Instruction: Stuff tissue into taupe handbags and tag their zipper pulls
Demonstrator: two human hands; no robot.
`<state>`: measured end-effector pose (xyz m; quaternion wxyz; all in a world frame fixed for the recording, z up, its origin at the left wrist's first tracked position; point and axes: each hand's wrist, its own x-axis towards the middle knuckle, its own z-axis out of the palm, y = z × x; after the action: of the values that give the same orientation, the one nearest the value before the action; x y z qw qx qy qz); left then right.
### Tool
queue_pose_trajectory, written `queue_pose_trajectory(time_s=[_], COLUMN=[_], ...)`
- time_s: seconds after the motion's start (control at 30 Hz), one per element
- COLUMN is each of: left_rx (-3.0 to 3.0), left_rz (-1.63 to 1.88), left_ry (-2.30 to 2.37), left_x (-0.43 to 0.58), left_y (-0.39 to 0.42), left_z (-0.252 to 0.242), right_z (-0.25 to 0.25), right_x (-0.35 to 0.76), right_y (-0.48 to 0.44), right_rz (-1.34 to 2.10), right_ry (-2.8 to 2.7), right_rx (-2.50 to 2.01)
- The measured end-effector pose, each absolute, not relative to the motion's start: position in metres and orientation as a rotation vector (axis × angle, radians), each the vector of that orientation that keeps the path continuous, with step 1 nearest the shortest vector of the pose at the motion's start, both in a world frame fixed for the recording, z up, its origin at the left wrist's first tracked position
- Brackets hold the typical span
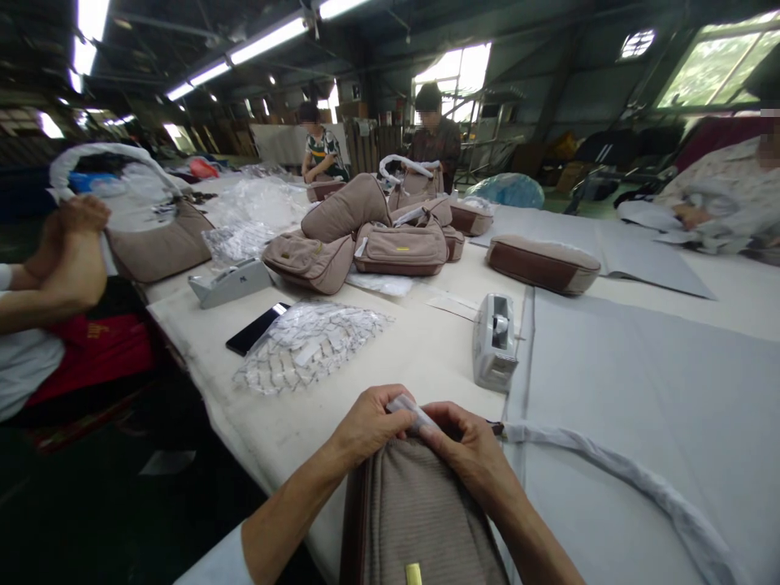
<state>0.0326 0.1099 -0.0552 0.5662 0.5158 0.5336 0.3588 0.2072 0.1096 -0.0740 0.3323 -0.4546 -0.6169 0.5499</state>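
Two tape dispensers stood on the table (426,349): one grey tape dispenser (494,341) near the middle and a second tape dispenser (230,282) toward the left edge. One black phone (256,328) lay beside one clear bag of netting (308,341). Bags were many: one ribbed bag (414,520) at the near edge, a heap of about five bags (371,236) at the centre, one flat-lying bag (542,264) to the right of it, and one handled bag (159,244) at the left edge. Four other people were in view, one at the left edge, two at the far end, one at the right. The wearer's two hands, left hand (369,422) and right hand (469,451), showed. One wrapped strap (639,483) curved across the grey sheet.
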Motion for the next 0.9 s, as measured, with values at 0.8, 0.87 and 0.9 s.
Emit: queue_pose_trajectory(time_s=[0.8, 0.87, 0.9], left_rx=[1.22, 1.204, 1.202], left_rz=[0.778, 0.784, 0.8], left_ry=[1.121, 1.14, 1.162], left_x=[0.022, 0.022, 0.023], left_y=[0.104, 0.104, 0.104], left_z=[-0.057, -0.058, -0.059], right_z=[-0.081, -0.084, -0.085], right_x=[0.204, 0.203, 0.203], right_y=[0.106, 0.106, 0.105], right_rz=[1.27, 1.24, 1.228], right_ry=[-1.639, -1.661, -1.671], right_rx=[-1.121, -1.114, -1.11])
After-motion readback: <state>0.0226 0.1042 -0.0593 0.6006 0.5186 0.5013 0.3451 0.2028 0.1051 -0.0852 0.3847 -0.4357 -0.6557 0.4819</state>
